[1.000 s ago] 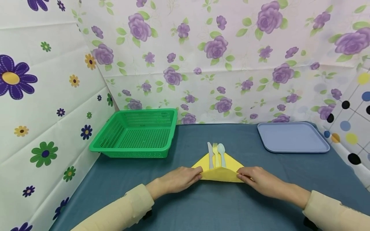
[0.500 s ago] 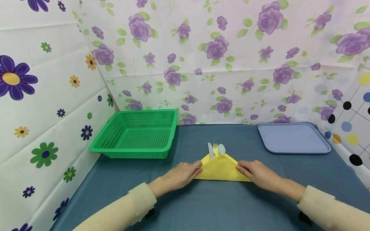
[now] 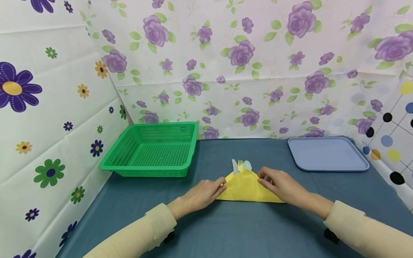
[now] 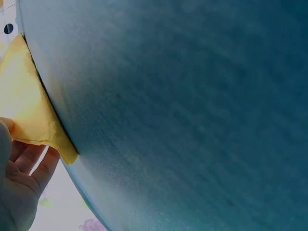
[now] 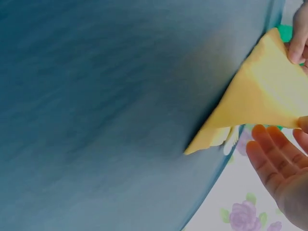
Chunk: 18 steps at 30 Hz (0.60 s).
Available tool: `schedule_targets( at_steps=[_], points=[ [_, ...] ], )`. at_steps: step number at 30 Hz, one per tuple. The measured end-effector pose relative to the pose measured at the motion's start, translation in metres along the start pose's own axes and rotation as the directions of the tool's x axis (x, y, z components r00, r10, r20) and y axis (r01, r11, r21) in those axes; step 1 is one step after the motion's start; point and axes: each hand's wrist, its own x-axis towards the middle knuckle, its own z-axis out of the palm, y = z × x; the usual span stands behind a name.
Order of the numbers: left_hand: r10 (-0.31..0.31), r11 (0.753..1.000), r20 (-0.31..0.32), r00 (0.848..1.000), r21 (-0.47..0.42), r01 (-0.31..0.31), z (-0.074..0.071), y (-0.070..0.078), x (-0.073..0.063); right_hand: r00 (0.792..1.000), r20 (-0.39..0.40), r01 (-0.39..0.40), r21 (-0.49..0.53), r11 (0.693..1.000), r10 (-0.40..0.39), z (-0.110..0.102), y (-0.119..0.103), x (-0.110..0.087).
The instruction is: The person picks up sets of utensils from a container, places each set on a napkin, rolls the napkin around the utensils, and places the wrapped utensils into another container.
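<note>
So the backdrop's a big white sheet with purple roses, rising behind the far edge of a desk covered in dark blue cloth. A green plastic mesh basket sits by the desk's far left corner, and a flat pale blue rectangular tray with rounded corners is over by the far right one.

The main thing is a yellow, felt-looking cloth napkin, folded into a triangle around mid-desk, straight fold toward the near side, peak toward the far edge.

Left hand is pinching its left slope, pretty much where it was half a second ago. Right hand has shifted though: it was lower on the right slope, now it's up closer to the peak. Looks like thumb and finger pinch the edge there, other fingers loosely spread behind.

Smallest stuff: a pale grey plastic knife, a pale blue-green plastic spoon and a slim pale yellow plastic fork between them. A second ago most of their length showed; now only the tops poke past the flap. I'd read that as the fold being basically made, with the edges getting lined up.
</note>
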Motion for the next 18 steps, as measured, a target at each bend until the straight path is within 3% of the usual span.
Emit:
schedule_targets(
  at_steps=[6,14,18],
  points=[
    [-0.001,1.000,-0.002,1.000,-0.003,0.001,-0.001,0.000,0.002,1.000,-0.024,0.015,-0.018,1.000,-0.015,0.002,-0.004,0.004],
    [-0.046,0.997,-0.026,0.999,-0.056,0.044,-0.004,0.003,0.008,0.999,-0.039,0.006,-0.016,1.000,-0.007,0.004,-0.003,0.005],
    [-0.052,0.998,-0.062,0.997,-0.026,0.051,-0.003,0.004,0.012,0.999,-0.042,-0.010,-0.021,1.000,0.009,0.006,-0.002,0.007]
  ],
)
